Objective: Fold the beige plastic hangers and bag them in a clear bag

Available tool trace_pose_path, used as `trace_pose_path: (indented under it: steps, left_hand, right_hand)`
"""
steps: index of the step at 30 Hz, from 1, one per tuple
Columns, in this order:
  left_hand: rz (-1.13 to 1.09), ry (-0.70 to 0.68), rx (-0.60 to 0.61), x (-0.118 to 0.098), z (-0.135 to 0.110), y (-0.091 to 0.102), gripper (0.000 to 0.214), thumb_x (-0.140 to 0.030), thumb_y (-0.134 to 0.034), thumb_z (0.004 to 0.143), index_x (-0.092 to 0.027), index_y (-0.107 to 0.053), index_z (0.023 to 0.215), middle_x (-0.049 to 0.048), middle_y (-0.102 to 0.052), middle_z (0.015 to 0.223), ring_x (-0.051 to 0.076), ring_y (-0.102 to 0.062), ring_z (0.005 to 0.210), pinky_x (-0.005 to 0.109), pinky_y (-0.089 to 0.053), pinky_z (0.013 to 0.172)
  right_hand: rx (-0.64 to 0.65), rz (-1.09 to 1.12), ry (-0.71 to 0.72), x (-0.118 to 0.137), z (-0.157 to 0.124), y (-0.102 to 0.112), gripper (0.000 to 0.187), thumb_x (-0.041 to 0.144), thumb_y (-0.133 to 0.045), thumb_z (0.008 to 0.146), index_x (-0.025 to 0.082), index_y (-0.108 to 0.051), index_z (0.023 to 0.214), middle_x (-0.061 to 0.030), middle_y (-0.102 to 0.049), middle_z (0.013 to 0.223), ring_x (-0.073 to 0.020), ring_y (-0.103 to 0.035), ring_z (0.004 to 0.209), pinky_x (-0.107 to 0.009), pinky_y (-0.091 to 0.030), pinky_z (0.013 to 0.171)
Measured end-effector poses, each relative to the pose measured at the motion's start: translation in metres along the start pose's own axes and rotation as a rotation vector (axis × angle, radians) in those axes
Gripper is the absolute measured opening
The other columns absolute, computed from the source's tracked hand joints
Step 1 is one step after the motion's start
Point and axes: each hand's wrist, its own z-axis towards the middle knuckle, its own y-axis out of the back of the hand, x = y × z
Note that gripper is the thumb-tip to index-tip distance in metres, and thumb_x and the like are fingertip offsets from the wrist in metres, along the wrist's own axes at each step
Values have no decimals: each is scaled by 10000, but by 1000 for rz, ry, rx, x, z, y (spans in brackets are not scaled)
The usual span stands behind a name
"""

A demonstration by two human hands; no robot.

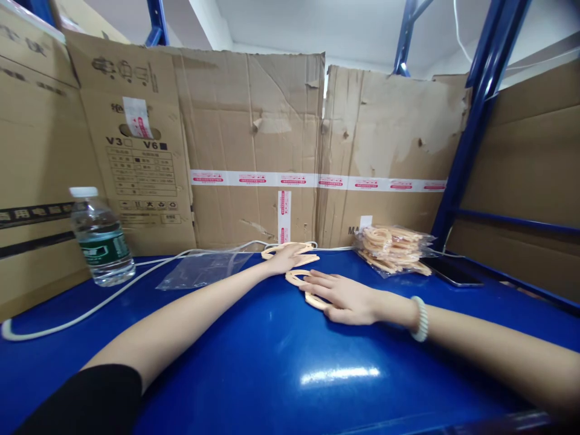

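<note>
My left hand lies over a flat, peach-coloured looped piece near the back of the blue table, its fingers stretched to the right. Closer to me, my right hand rests palm down on a second looped piece of the same colour, fingers extended and slightly apart. Both hands partly cover the pieces, so their full shape and exact kind are hidden. A clear plastic bag lies flat to the left of my left hand. To the right sits a pile of bagged peach pieces.
A water bottle stands at the left on the blue table. A white cable runs along the left and back. Cardboard panels wall the back. A dark phone lies right of the pile, near a blue metal post.
</note>
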Motion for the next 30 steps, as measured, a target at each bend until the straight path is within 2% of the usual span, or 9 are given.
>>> trace_pose_path:
  steps: [2,5,8,10,15,18,23,27,30]
  left_hand:
    - [-57,-1,-53,-1,2,7,414,-240,-408,908,-139,-547,1284,135,-554,1362,236,-507,1266,373,-367,1079]
    - [-113,13,-124,0,-5,18,369,-207,-425,880,-129,-597,1196,137,-619,1275,243,-569,1192,384,-415,1035]
    - [-153,33,-157,0,-24,30,324,-201,-480,835,-147,-631,1117,116,-664,1203,250,-608,1130,393,-450,997]
    - [-165,56,-163,-2,-44,37,318,-178,-496,790,-148,-650,1067,112,-685,1157,266,-630,1087,408,-471,969]
    - [-171,98,-100,-22,-103,41,355,-161,-495,732,-174,-664,1043,88,-682,1147,271,-617,1087,416,-482,941]
    - [-168,148,4,-41,-127,38,369,-192,-483,756,-171,-641,1088,92,-673,1081,251,-627,1008,376,-503,848]
    - [-175,170,43,-64,-141,36,363,-225,-470,787,-187,-631,1111,68,-654,1017,205,-598,817,311,-456,684]
    - [-230,192,24,-68,-147,32,341,-196,-474,775,-190,-640,1073,45,-653,967,160,-542,699,280,-421,643]
    - [-251,199,13,-68,-151,29,317,-178,-478,768,-181,-650,1034,30,-653,906,133,-490,616,262,-399,607]
  right_hand:
    - [-50,-29,74,-18,19,-3,624,272,-455,883,126,-314,1473,-177,-300,1526,-289,-226,1427,-499,-250,1126]
    - [-124,-83,138,-43,47,-8,553,291,-418,917,143,-368,1447,-163,-350,1505,-268,-229,1425,-495,-218,1134]
    - [-165,-156,116,-58,66,-11,536,326,-399,941,146,-377,1446,-156,-338,1512,-282,-190,1435,-525,-139,1145]
    - [-172,-176,42,-61,70,-12,561,370,-410,943,152,-358,1457,-158,-291,1535,-298,-178,1436,-546,-132,1138]
    - [-212,-145,-195,-47,55,-11,666,504,-417,934,186,-263,1499,-146,-243,1555,-314,-171,1437,-555,-190,1119]
    - [-236,-112,-329,-37,38,-11,682,467,-451,922,132,-273,1488,-183,-307,1519,-319,-281,1393,-510,-281,1090]
    - [-262,-4,-578,-35,26,-15,620,493,-458,913,82,-441,1377,-249,-473,1370,-382,-445,1257,-529,-368,1001]
    - [-313,59,-584,-42,34,-26,480,476,-470,918,115,-563,1219,-211,-538,1293,-345,-490,1210,-475,-397,973]
    - [-392,133,-575,-46,39,-33,403,455,-545,883,112,-579,1091,-185,-607,1148,-304,-561,1087,-418,-437,908]
